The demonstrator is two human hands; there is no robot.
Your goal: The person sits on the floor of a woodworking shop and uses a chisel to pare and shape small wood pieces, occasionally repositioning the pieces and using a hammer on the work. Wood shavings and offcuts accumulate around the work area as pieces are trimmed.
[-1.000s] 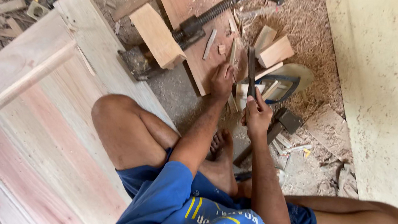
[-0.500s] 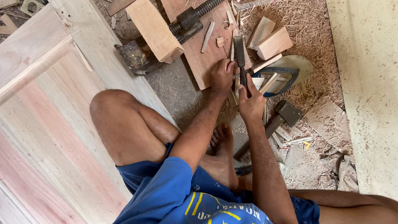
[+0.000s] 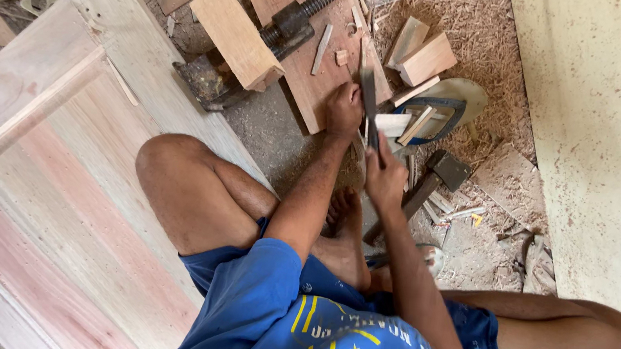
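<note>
Head view looks straight down on a person seated on a sawdust-strewn floor, knees spread, in a blue shirt with yellow stars. The right hand (image 3: 385, 177) is closed around the lower end of a long, flat, dark metal blade (image 3: 367, 103), which runs away from the body toward the far side; where blade ends and handle begins is hidden inside the fist. The left hand (image 3: 344, 109) sits just left of the blade, fingers curled down on the near edge of a reddish-brown wooden board (image 3: 296, 31); whether it grips a small piece there cannot be made out, since the fingers cover the spot. A pale, small rectangular wood offcut (image 3: 390, 123) lies just right of the blade, touching it or nearly so.

On the board rests a dark threaded steel clamp screw (image 3: 311, 10), its far end cut off by the frame. A light wooden block (image 3: 234, 35) lies left of it. Right of the hands are a grey-and-blue sandal (image 3: 457, 102) and a hammer with a dark head (image 3: 449, 169), its handle partly behind the right wrist. A large pale panelled wooden door (image 3: 35, 164) fills the left side, cut off at the edges.
</note>
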